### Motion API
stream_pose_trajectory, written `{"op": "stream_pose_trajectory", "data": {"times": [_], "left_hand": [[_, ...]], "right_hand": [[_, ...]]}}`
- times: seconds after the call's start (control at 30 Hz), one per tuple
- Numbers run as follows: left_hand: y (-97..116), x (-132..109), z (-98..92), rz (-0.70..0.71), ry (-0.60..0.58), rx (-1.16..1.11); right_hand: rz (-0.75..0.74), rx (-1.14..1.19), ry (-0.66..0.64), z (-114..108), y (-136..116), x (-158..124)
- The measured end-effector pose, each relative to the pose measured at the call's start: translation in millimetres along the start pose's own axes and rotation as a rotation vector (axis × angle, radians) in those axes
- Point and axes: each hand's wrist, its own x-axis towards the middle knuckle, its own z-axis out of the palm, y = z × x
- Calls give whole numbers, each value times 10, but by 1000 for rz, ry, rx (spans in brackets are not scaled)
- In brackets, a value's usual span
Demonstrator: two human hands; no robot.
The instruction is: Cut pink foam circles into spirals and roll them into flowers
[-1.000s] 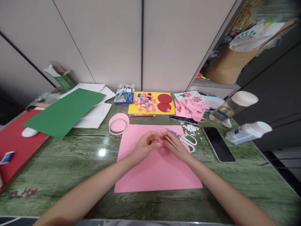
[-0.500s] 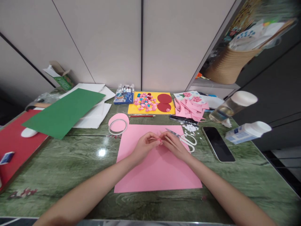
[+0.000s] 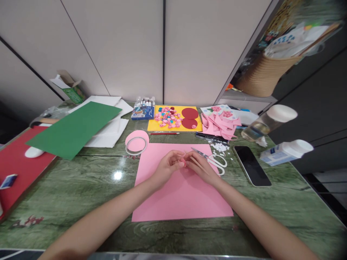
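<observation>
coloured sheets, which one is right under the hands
The pink sheet: the left hand and right hand are above it, while the green sheet and red sheet lie left and the yellow sheet farther back.

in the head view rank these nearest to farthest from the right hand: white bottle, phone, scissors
1. Scissors: just right of the right hand, partly over the pink sheet.
2. Phone: farther right, flat on the table.
3. White bottle: right of the phone, near the table's edge.
</observation>
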Motion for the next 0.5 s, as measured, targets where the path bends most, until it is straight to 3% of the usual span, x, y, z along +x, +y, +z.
{"op": "stream_pose_trajectory", "data": {"times": [0.3,0.5], "left_hand": [[50,-5,9,28,-1,46],[-16,19,6,-46,28,6]], "right_hand": [[-9,-17,8,-5,3,0],[-13,-36,20,-13,27,9]]}}
